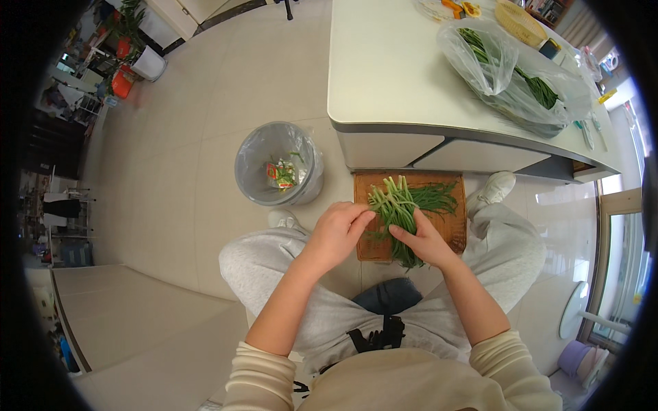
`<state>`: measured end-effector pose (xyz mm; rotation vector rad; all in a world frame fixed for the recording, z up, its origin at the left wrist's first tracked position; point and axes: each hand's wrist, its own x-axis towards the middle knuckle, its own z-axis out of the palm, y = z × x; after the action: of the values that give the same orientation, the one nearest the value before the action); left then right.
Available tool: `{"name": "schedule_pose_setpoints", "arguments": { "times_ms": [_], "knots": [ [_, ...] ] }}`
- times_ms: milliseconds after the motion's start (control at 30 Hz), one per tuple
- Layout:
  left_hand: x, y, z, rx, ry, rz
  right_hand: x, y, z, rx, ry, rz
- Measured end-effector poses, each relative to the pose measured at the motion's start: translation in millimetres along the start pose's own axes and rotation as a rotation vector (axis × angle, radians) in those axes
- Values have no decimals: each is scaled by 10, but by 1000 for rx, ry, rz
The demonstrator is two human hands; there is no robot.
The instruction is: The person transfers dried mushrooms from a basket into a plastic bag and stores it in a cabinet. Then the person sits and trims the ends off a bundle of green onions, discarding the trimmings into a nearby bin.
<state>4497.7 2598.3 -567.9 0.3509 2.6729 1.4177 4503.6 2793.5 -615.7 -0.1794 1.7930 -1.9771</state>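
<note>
My right hand (429, 239) holds a bunch of leafy green vegetables (403, 218), its thumb across the front. The pale cut stem ends point away from me and the dark green tips hang toward me. At the bunch's left side, my left hand (339, 234) pinches a thin stem between thumb and fingertips; what exactly lies between them is partly hidden. Below is a brown wooden stool or board (372, 249) on the floor, between my feet. More loose greens (437, 198) lie on it, to the right of the bunch.
Left of the board stands a grey bin (244, 180) with a clear liner, holding green scraps and wrappers. A white-topped table (380, 67) rises beyond, bearing a plastic bag (493, 77) of greens, a yellow basket (519, 23) and small items. A potted plant (149, 64) stands far left.
</note>
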Motion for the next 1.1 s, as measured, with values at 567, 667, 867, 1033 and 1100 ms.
{"name": "schedule_pose_setpoints", "arguments": {
  "times_ms": [567,667,867,1033,1100],
  "knots": [
    [334,-311,-817,-230,434,-108,-55,71,-290,-324,45,77],
    [483,-758,-1091,503,519,22,-36,-25,-180,-468,45,76],
    [239,-174,-495,266,212,183,-29,-191,1,-662,72,-138],
    [106,36,21,285,197,195,-33,-273,77,-760,25,-154],
    [91,-17,49,218,197,149,-49,-315,91,-851,21,-171]
  ]
}}
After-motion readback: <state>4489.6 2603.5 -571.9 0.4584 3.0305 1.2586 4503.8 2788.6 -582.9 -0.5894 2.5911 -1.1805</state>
